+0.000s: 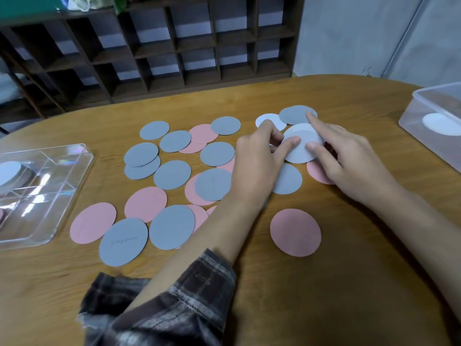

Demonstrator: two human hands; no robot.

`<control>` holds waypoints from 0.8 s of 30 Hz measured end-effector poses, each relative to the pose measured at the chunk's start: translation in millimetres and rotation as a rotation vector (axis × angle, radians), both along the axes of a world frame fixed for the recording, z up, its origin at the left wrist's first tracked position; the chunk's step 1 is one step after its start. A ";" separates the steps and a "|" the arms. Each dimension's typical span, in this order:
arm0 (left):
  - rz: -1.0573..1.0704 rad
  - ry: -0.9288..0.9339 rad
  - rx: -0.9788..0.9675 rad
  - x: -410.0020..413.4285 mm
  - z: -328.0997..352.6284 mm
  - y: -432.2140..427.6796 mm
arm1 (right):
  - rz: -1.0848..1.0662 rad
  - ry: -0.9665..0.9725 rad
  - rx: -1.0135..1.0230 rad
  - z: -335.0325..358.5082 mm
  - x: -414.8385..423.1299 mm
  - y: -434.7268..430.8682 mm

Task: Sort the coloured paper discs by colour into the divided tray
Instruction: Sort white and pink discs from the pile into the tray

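Several grey discs (pixel 171 178) and pink discs (pixel 295 232) lie scattered over the wooden table (pixel 324 295). My left hand (pixel 259 161) and my right hand (pixel 349 156) both pinch a small stack of white discs (pixel 303 146) at the far middle of the table, thumbs on top. My right index finger stretches out onto a grey disc (pixel 295 114) behind the stack. Another white disc (pixel 270 121) lies flat just behind my left hand. The clear divided tray (pixel 74 181) stands at the left edge with a white disc (pixel 8 172) in a far compartment.
A clear plastic box (pixel 424 96) holding a white disc (pixel 441 124) stands at the far right. A dark wooden shelf unit (pixel 174 46) rises behind the table. A plaid sleeve (pixel 174 295) covers my left forearm near the front edge.
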State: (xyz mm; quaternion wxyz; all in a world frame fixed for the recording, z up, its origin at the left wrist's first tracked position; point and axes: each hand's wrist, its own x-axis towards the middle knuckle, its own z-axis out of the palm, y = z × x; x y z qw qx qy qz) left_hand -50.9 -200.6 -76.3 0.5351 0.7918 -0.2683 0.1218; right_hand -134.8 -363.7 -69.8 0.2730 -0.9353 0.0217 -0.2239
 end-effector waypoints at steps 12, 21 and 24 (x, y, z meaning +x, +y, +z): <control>-0.039 -0.155 0.450 21.6 -2.6 15.9 | -0.065 -0.062 0.023 3.5 -1.4 -12.7; 0.028 -0.090 0.486 21.0 -1.3 14.4 | -0.078 -0.050 0.039 5.0 -2.1 -12.9; 0.034 -0.141 0.513 22.4 -3.1 12.7 | -0.084 -0.042 0.046 7.4 -2.5 -10.3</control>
